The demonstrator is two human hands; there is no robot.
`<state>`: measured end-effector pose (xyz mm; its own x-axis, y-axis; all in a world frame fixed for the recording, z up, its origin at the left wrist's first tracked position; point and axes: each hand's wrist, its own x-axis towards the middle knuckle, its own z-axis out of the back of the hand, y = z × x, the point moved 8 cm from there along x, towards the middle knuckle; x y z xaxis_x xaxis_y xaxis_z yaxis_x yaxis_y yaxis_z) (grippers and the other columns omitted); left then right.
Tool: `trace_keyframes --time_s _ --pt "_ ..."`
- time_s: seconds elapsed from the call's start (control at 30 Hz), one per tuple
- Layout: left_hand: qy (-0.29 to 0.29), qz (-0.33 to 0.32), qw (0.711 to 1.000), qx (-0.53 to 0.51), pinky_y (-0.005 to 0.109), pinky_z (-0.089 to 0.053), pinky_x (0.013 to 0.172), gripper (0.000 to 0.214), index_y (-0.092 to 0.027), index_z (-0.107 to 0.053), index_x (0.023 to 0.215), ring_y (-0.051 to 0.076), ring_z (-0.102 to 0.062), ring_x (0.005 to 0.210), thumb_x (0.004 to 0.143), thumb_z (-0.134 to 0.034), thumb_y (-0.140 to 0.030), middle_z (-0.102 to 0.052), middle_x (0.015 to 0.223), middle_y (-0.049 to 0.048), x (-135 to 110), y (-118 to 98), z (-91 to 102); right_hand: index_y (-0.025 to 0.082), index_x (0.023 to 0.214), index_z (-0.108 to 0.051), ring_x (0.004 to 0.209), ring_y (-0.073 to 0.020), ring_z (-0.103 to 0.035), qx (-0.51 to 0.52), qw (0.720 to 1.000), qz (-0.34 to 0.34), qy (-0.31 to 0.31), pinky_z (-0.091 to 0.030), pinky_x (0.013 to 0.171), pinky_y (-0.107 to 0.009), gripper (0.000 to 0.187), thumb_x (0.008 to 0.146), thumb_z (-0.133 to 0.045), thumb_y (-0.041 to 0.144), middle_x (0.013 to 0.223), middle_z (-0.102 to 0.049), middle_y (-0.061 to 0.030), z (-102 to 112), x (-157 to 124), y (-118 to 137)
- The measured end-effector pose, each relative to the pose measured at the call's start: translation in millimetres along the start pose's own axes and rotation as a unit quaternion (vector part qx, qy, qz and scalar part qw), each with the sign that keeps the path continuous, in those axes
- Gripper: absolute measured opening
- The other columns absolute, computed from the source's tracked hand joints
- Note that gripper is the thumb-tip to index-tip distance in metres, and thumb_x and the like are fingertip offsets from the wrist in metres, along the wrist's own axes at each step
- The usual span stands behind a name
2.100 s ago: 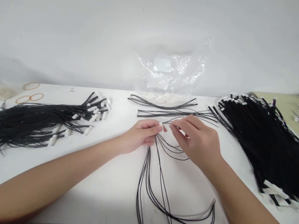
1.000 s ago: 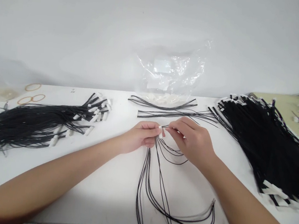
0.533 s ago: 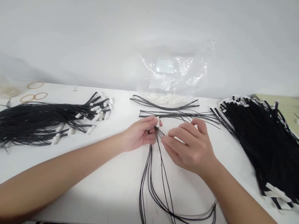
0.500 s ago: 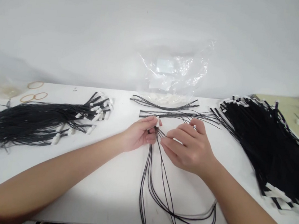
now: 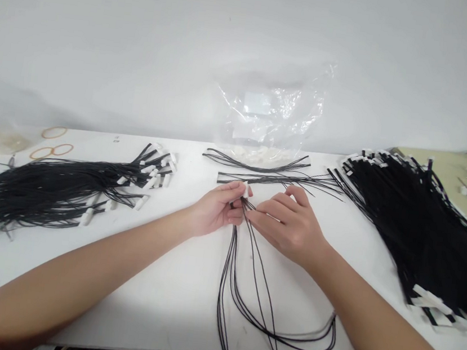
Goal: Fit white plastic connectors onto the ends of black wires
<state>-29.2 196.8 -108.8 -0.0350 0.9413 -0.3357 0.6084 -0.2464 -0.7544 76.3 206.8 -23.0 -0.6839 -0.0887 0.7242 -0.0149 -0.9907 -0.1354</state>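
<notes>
In the middle of the view, my left hand (image 5: 221, 206) pinches a small white connector (image 5: 246, 189) between thumb and fingers. Thin black wires (image 5: 233, 277) run out of the connector and hang down over the table's front part, some curving to the right. Close to the connector, my right hand (image 5: 287, 221) has its fingertips pressed together on a wire near where it enters the housing. The wire's end is hidden by the fingers. Behind my hands lie a few loose black wires (image 5: 260, 168) in two loose bundles.
A pile of black wires with white connectors (image 5: 57, 190) lies at left. A larger black wire stack (image 5: 423, 221) spreads at right. A clear plastic bag (image 5: 281, 113) with white pieces stands against the wall. Rubber bands (image 5: 53, 133) rest at far left. The white table (image 5: 149, 306) ends in front.
My right hand has moved slightly left, closer to the connector. My left hand keeps its hold in the same place.
</notes>
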Motion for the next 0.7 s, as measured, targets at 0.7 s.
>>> trace_keyframes --time_s 0.7 --pt "-0.008 -0.005 1.000 0.001 0.017 -0.027 0.044 0.018 -0.015 -0.053 0.081 0.003 -0.032 0.044 0.080 -0.060 -0.032 -0.033 0.061 -0.0039 -0.5 0.2 1.4 0.023 0.079 -0.052 0.051 -0.0047 -0.043 0.516 0.562 -0.548 -0.343 -0.042 0.051 -0.023 0.016 0.078 -0.060 0.037 0.067 -0.045 0.0050 33.2 -60.1 -137.2"
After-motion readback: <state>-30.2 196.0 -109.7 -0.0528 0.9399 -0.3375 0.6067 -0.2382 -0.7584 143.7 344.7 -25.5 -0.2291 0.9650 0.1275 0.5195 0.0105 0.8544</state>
